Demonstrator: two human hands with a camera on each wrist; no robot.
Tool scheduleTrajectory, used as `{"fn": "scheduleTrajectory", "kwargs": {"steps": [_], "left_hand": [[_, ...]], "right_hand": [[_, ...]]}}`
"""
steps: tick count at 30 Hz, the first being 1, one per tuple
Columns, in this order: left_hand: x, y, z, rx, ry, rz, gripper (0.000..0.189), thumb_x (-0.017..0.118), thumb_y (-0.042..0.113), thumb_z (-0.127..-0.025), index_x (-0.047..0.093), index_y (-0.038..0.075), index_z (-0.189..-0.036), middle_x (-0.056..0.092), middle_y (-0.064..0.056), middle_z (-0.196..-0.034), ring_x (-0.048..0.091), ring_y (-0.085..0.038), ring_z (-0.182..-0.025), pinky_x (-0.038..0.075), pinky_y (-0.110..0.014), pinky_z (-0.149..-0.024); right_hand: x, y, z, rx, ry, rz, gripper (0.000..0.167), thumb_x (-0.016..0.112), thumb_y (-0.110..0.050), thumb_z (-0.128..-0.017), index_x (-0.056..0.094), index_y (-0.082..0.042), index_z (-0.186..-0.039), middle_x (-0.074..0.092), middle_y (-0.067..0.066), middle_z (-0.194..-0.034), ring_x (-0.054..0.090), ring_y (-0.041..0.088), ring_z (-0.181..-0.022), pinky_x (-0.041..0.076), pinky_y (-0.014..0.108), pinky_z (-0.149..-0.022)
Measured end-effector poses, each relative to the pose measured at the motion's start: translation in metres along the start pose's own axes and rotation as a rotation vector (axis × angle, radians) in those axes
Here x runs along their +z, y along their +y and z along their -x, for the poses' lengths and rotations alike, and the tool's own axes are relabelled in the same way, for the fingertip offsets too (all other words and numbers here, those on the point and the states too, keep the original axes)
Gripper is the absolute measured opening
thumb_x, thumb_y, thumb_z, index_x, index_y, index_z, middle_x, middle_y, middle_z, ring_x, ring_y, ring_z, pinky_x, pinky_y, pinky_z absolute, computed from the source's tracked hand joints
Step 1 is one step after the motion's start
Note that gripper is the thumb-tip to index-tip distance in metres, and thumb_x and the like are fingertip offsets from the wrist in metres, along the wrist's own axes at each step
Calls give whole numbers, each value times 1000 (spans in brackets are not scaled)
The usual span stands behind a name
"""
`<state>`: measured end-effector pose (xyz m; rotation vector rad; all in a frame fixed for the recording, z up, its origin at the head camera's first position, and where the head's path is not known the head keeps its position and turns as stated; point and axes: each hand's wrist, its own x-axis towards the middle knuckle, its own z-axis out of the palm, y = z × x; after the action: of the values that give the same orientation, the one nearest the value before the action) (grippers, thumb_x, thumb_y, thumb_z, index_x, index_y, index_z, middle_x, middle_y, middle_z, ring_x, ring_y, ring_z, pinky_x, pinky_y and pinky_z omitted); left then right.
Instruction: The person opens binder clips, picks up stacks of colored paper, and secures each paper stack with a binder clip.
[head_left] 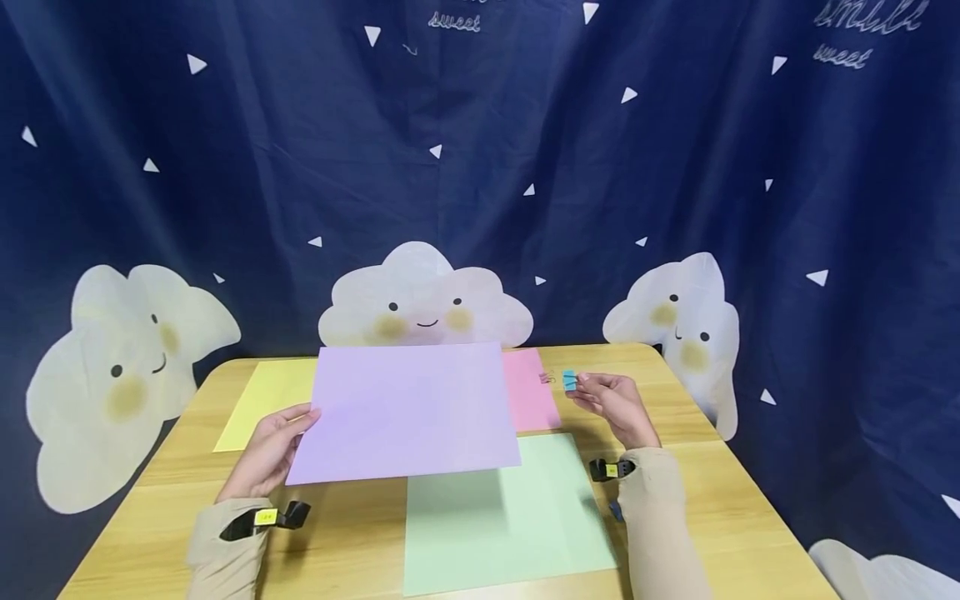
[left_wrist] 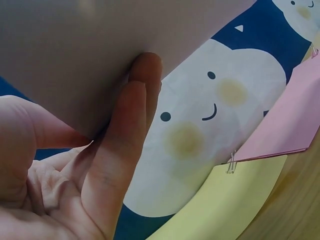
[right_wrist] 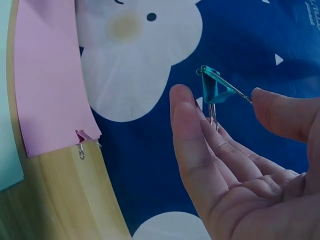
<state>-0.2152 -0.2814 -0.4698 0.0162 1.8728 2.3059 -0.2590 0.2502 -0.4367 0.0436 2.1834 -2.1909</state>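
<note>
My left hand (head_left: 272, 450) pinches the left edge of a light purple sheet of paper (head_left: 412, 412), thumb on top. The left wrist view shows the fingers (left_wrist: 117, 145) under the sheet, which is held above the table. My right hand (head_left: 617, 407) holds a turquoise binder clip (head_left: 570, 381) off to the right of the purple sheet, apart from it. In the right wrist view, the thumb touches one wire handle of the clip (right_wrist: 211, 86), and the other handle points down by the fingers. Beneath the purple sheet lies pale green paper (head_left: 525, 533), partly covered from view.
Pink paper (head_left: 531, 392) with a pink binder clip (head_left: 546, 378) at its right edge lies at the back. Yellow paper (head_left: 262, 400), also clipped (left_wrist: 231, 164), lies back left. A small blue object (head_left: 617, 510) is half hidden beside my right sleeve. A cloud-patterned curtain (head_left: 450, 183) hangs behind the table.
</note>
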Motion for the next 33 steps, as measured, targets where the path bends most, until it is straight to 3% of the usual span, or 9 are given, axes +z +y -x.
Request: {"fn": "scheduleTrajectory", "kwargs": {"steps": [7, 22, 33], "left_hand": [[0, 0, -1, -5, 1, -16, 10, 59, 19, -107, 61, 15, -116, 79, 7, -87, 75, -4, -73, 63, -22, -64], [0, 0, -4, 22, 20, -24, 12, 59, 19, -107, 58, 13, -117, 77, 10, -88, 73, -1, -76, 63, -19, -68], [1, 4, -3, 5, 33, 5, 20, 61, 19, -106, 54, 8, -122, 78, 8, -88, 74, -1, -75, 62, -18, -66]], "right_hand": [[4, 4, 1, 3, 43, -19, 47, 60, -16, -106, 51, 19, -136, 76, 0, -94, 76, 10, -89, 63, 22, -87], [18, 4, -4, -11, 53, -75, 42, 56, -9, -107, 50, 22, -135, 77, -1, -89, 76, 10, -84, 64, 22, -83], [24, 5, -6, -2, 13, -116, 45, 56, -7, -106, 47, 24, -137, 78, 4, -91, 78, 13, -86, 64, 23, -84]]}}
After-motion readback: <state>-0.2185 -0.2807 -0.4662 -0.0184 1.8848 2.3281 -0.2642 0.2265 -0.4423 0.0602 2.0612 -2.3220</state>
